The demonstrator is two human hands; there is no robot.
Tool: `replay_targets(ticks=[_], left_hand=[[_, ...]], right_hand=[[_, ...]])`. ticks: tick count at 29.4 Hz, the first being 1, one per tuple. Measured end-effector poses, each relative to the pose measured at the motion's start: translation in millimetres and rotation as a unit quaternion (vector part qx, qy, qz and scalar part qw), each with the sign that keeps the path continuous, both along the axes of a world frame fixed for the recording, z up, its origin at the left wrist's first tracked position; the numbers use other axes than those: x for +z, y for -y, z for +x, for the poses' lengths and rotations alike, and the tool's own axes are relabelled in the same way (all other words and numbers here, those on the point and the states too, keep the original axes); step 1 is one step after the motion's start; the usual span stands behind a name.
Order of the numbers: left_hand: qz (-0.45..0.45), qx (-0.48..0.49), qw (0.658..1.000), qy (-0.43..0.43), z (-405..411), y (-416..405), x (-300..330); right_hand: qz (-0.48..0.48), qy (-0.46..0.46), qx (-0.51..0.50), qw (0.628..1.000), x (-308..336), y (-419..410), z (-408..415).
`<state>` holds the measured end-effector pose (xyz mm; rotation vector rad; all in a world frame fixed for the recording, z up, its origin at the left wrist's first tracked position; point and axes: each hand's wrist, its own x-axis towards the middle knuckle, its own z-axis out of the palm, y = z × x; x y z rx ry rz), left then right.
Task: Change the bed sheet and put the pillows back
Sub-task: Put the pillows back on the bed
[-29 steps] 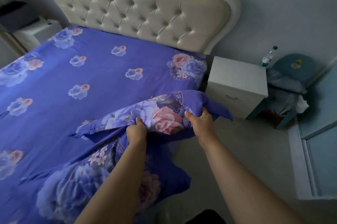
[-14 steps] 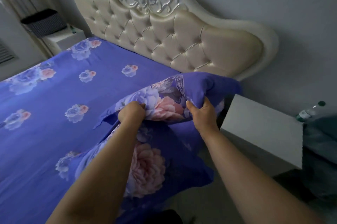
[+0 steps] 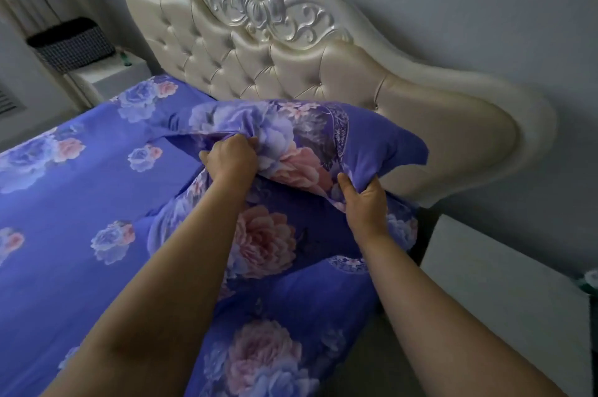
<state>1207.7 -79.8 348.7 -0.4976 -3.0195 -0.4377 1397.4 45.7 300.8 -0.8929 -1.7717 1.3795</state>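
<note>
- Purple-blue cotton-looking fabric with pink and pale blue peonies covers everything soft here: the bed sheet [image 3: 81, 209] lies flat over the mattress, and the held pillow [image 3: 301, 144] wears the same print.
- The held pillow is lifted above the sheet near the head of the bed, its long axis running roughly left to right along the headboard [image 3: 259, 50], its far right corner pointing toward the headboard's right wing.
- The left hand [image 3: 231, 157] grips the pillow's near edge with fingers curled into a bunch of fabric (knuckles up, fingertips hidden in the folds).
- The right hand [image 3: 364, 199] pinches the pillow's lower right edge, thumb on top and fingers curled under the cloth.
- A second pillow [image 3: 265, 270] in the same print lies beneath the forearms at the bed's right edge, its long axis running from the headboard toward the foot.
- A white nightstand [image 3: 504, 296] stands just beside the bed on the right; another white nightstand [image 3: 110, 78] sits at the far left with a dark checked box [image 3: 72, 44] on it.
</note>
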Motion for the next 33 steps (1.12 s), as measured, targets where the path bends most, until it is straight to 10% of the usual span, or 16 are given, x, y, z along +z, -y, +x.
replay_targets(ticks=[6,11,16,20,26,29,33], left_hand=[[-0.049,0.001,0.976,0.211,-27,-13,-72],[-0.099,0.089,0.963,0.233,-13,-9,-138],[0.028,0.129,0.978,0.158,-4,-26,-151],[0.174,0.181,0.951,0.179,-14,-56,-136],[0.241,0.157,0.949,0.129,-42,-80,-108],[0.529,0.262,0.784,0.190,-41,-64,-110],[0.545,0.569,0.519,0.331,-5,-28,-164]], right_hand=[[-0.019,0.272,0.016,0.962,-83,-46,-24],[-0.057,0.588,0.249,0.768,-129,-48,-54],[0.085,0.465,0.311,0.824,-134,-47,-107],[0.083,0.405,0.502,0.760,-127,-43,-150],[0.163,0.338,0.425,0.824,-117,-66,-200],[0.101,0.270,0.363,0.886,-105,-64,-210],[-0.152,0.145,0.287,0.935,-75,-47,-230]])
